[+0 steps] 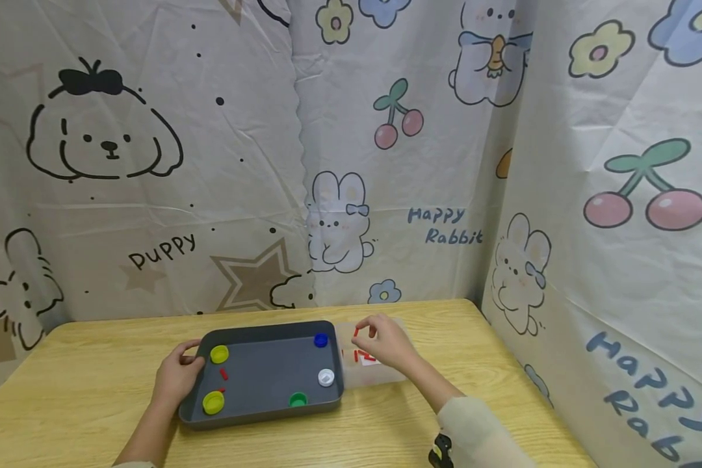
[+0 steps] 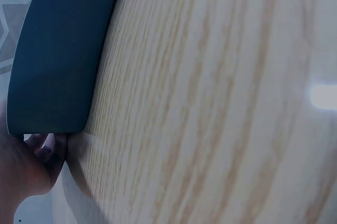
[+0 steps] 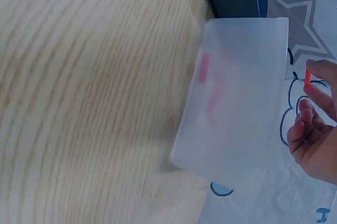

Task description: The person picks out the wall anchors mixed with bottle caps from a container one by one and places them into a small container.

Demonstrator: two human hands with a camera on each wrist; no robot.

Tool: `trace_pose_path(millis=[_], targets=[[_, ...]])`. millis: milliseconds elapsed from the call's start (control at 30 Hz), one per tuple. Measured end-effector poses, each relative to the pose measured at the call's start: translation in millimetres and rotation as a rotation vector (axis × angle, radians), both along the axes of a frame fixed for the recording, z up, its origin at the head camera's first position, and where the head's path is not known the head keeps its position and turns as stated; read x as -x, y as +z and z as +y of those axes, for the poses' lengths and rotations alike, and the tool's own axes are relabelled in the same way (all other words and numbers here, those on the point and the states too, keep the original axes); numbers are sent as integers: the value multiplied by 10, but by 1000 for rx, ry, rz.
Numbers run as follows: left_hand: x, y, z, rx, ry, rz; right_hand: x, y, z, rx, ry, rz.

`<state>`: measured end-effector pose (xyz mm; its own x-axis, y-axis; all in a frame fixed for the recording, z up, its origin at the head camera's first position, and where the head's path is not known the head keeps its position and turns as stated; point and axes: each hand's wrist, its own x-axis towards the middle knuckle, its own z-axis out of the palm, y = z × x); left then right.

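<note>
Between thumb and forefinger, my right hand [image 1: 385, 339] pinches a small red stick [image 3: 308, 75] above a translucent box [image 3: 237, 98]. More red sticks [image 1: 364, 356] lie inside that box, seen blurred through its wall in the right wrist view. My left hand [image 1: 178, 375] holds the left side of a dark grey tray [image 1: 263, 419], its thumb at the rim; part of its fingers is hidden in the left wrist view. Inside the tray, two yellow caps [image 1: 213, 402] stand at the left, with a red stick [image 1: 224, 374] and part of another between them.
A blue cap [image 1: 320, 340], a white cap [image 1: 325, 377] and a green cap [image 1: 298, 400] sit along the tray's right and front sides. The box stands against the tray's right end. Printed cloth [image 1: 257, 214] hangs behind and beside the wooden table [image 1: 444, 318].
</note>
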<state>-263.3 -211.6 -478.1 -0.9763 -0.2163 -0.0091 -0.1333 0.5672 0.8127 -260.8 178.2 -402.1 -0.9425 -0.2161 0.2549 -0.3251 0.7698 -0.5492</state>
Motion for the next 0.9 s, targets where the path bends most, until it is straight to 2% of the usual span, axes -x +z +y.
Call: trace_pose_path(millis=[667, 900], targets=[[-7, 22, 0, 2, 3, 1, 23, -61, 470, 10, -118, -29], [-14, 32, 8, 5, 0, 1, 28, -108, 553, 22, -126, -39]])
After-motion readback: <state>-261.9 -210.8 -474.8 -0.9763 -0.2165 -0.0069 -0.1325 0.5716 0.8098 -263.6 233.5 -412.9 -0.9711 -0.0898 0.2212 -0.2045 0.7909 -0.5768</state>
